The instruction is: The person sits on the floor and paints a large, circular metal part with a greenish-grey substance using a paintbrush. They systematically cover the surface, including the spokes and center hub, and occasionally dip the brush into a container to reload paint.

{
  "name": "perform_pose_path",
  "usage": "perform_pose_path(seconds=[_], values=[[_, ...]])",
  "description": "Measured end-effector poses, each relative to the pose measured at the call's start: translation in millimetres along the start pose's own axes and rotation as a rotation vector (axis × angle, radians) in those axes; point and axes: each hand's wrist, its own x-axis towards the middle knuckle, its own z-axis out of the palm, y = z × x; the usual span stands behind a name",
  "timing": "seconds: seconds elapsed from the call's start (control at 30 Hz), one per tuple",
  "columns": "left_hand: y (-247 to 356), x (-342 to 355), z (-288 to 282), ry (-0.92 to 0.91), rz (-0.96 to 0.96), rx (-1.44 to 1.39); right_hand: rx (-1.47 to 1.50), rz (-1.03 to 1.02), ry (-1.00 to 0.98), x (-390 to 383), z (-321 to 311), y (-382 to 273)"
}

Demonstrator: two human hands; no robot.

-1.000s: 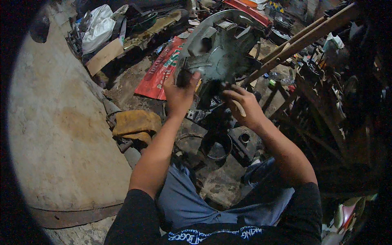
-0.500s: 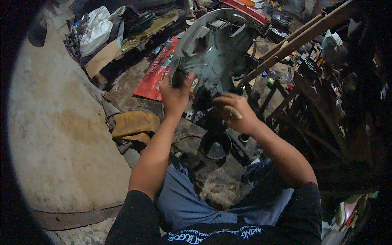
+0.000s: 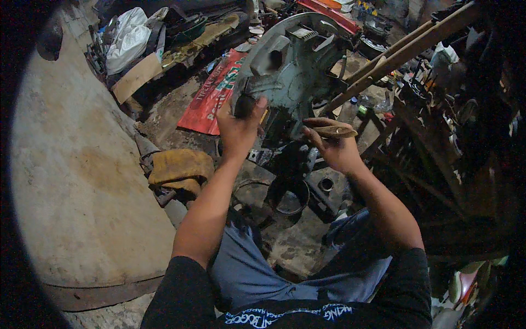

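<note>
A large grey-green metal housing (image 3: pixel 282 82) with ribs and a dark hole leans ahead of me, its lower part wet and dark. My left hand (image 3: pixel 238 129) is closed on its near left edge, thumb up along the rim. In my right hand (image 3: pixel 339 153) is a paintbrush (image 3: pixel 335 131); its flat wooden handle lies above the fingers. The bristles are mostly hidden beside the housing's dark lower end. Below, between my knees, stands a round dark bucket (image 3: pixel 289 197) with liquid in it.
A brown cloth (image 3: pixel 181 170) lies left of my forearm, beside a big pale curved panel (image 3: pixel 87 175). A red printed sheet (image 3: pixel 211 98) is behind my left hand. Long rusty bars (image 3: pixel 400 52) slant in from the right, over piled scrap metal (image 3: pixel 438 142). A white bag (image 3: pixel 129 41) sits far left.
My right hand has moved right, away from the housing's lower middle, and the brush handle has turned to point right. My left hand keeps its hold, the housing nearly still.
</note>
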Motion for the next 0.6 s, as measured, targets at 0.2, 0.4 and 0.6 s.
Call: perform_pose_path(seconds=[0.2,0.4,0.6], values=[[0.8,-0.1,1.4,0.035,0.047,-0.024,-0.298,-0.302,-0.047,-5.9,20.8,1.7],[5.2,-1.2,-0.2,0.023,-0.026,0.031,-0.318,-0.327,0.003,11.0,-5.5,24.2],[7.3,-0.9,-4.1,0.005,0.051,0.036,-0.219,-0.259,-0.032,3.8,8.1,13.4]])
